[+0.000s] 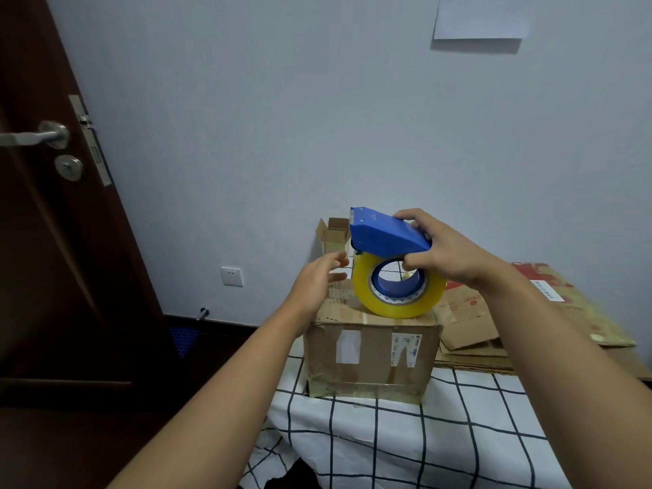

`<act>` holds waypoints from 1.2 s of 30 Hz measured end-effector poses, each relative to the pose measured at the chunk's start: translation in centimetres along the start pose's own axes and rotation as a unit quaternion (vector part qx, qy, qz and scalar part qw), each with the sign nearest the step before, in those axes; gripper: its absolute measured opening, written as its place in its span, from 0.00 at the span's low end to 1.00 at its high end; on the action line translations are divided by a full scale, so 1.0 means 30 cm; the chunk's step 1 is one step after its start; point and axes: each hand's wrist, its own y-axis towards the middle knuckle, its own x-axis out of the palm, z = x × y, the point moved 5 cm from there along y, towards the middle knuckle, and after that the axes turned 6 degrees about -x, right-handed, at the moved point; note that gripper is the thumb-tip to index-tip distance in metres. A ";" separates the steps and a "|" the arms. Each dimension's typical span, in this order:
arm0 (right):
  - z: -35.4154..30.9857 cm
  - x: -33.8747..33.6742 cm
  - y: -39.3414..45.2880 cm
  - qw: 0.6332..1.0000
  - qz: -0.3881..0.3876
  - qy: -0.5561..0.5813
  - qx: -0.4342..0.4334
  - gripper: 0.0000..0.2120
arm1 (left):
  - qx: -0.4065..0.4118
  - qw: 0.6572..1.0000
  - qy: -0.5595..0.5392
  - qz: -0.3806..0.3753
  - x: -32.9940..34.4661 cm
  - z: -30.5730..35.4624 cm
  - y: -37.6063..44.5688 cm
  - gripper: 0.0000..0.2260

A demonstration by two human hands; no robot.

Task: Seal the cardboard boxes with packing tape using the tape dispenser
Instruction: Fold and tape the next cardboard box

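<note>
Right hand [448, 255] grips tape dispenser [388, 238] above box [370, 354]; left hand [317, 280] open, fingers maybe touching tape.

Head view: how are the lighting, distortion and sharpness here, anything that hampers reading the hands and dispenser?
Head view: dim, bluish light; the door falls nearly black. Wide-angle bending curves the door edge. The left hand has slightly blurred fingertips; the right hand and the tape dispenser are sharp. The wall paper casts a soft shadow.
</note>
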 end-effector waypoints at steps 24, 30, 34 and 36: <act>0.048 -0.018 -0.005 0.998 -0.016 0.065 -0.002 0.30 | -0.089 0.980 -0.172 -0.039 0.020 0.063 -0.003 0.08; 0.059 -0.025 -0.012 0.997 -0.022 0.078 -0.002 0.30 | -0.062 0.988 -0.133 -0.047 0.029 0.070 0.008 0.07; 0.051 -0.021 -0.009 0.996 -0.030 0.079 0.004 0.30 | -0.076 0.985 -0.135 -0.078 0.041 0.069 0.019 0.04; 0.047 -0.019 -0.005 0.996 -0.035 0.078 0.004 0.31 | -0.081 0.981 -0.144 -0.100 0.047 0.072 0.024 0.03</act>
